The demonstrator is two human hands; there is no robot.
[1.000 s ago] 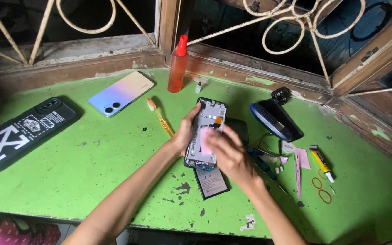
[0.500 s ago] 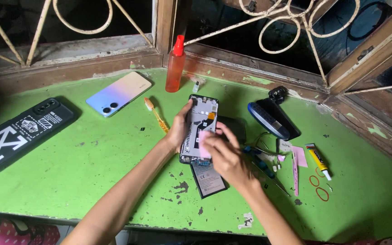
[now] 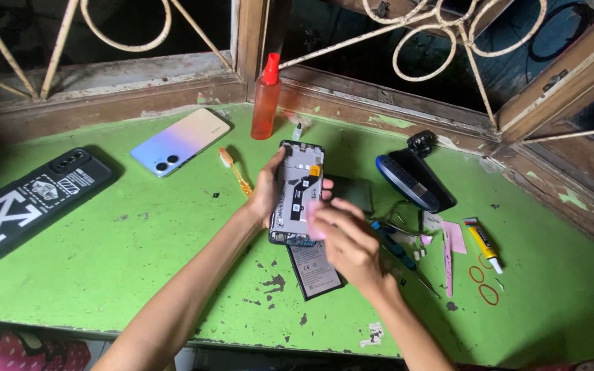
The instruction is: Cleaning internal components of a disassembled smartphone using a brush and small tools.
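since earlier, right hand (image 3: 345, 240) slid up, hiding opened phone's (image 3: 297, 192) lower half.

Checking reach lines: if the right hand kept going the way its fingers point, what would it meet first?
The right hand points up-left at the opened phone held by the left hand; its fingertips seem already on it, though depth is unclear.

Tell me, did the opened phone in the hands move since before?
Yes. The opened phone has lifted up toward the orange bottle, away from the black battery on the table.

Open green table left, clutter right

Bare table (image 3: 139, 247) near-left lies open; battery (image 3: 316, 269), screwdriver (image 3: 400, 254), blue case (image 3: 414, 180) crowd the right; spray bottle (image 3: 267, 99) blocks far.
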